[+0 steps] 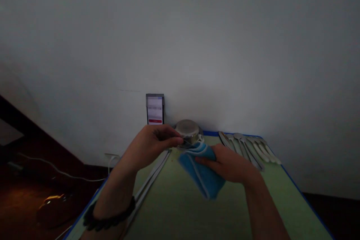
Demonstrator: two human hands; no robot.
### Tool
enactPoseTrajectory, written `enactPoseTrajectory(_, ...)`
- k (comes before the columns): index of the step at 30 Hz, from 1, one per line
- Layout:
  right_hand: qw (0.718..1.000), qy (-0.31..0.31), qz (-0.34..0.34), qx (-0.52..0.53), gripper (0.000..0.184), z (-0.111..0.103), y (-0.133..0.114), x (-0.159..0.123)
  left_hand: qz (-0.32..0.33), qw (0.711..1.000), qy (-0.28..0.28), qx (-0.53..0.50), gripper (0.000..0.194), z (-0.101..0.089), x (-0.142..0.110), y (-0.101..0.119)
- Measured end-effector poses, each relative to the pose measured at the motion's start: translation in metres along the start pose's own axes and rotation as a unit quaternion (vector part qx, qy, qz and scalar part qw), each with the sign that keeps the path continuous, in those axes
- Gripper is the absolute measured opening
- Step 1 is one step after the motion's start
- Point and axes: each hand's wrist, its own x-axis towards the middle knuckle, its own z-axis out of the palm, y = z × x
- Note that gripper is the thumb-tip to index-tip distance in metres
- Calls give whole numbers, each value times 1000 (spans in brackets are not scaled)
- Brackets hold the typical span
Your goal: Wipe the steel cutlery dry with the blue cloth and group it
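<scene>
My left hand (pixel 150 144) is closed in a pinch, thumb against fingers, near the middle of the table. A thin metallic piece (pixel 188 141) shows at its fingertips and runs toward the cloth; its kind cannot be made out. My right hand (pixel 230 163) grips a folded blue cloth (pixel 204 176) with pale edging, its thumb lying on top. The cloth's upper fold is close to the left fingertips, and a loose corner hangs over the table. Just behind both hands, a round shiny metal container (pixel 187 127) stands against the wall, partly hidden by them.
Several spoons and other utensils (pixel 247 148) lie in a row at the back right of the green table (pixel 180 213). A phone (pixel 155 114) leans on the wall. Long pale strips (pixel 153 174) lie at left. A white cable (pixel 70 176) runs beside the table.
</scene>
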Motion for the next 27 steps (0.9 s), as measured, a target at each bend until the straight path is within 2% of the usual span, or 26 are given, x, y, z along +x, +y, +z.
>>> enactPoseTrajectory(2, 1000, -22, 13, 7, 38, 0, -4, 2, 0, 1000, -9, -9, 15, 0, 1, -1)
enactPoseTrajectory(6, 991, -89, 96, 1, 47, -19, 5, -10, -2, 998, 61, -10, 11, -18, -2, -9)
enactPoseTrajectory(9, 988, -104, 112, -29, 48, -25, 10, -16, 0, 998, 63, -1, 13, -19, -2, -10)
enactPoseTrajectory(13, 994, -85, 61, -42, 43, -10, 1, -6, 8, 1000, -13, 20, 17, 5, 4, -7)
enactPoseTrajectory(16, 996, -81, 49, 0, 39, -3, -2, -2, 55, 996, -41, 62, 19, 15, 8, -6)
enactPoseTrajectory(18, 997, -50, 50, 43, 37, -5, 2, -3, 74, 994, -14, 79, 21, 11, 8, -8)
enactPoseTrajectory(21, 987, 70, 61, 131, 34, -9, 12, -3, 65, 993, 43, 94, 27, -1, 8, -12)
enactPoseTrajectory(22, 976, 120, 67, 171, 33, -9, 15, -1, 61, 992, 42, 100, 29, -4, 7, -13)
enactPoseTrajectory(24, 933, 216, 72, 280, 33, -3, 15, 6, 59, 992, -9, 113, 30, -2, 6, -13)
enactPoseTrajectory(25, 898, 259, 67, 350, 33, 2, 12, 12, 58, 990, -52, 117, 29, 1, 5, -12)
enactPoseTrajectory(27, 805, 330, 50, 490, 32, 15, 3, 23, 55, 979, -157, 118, 29, 13, 2, -7)
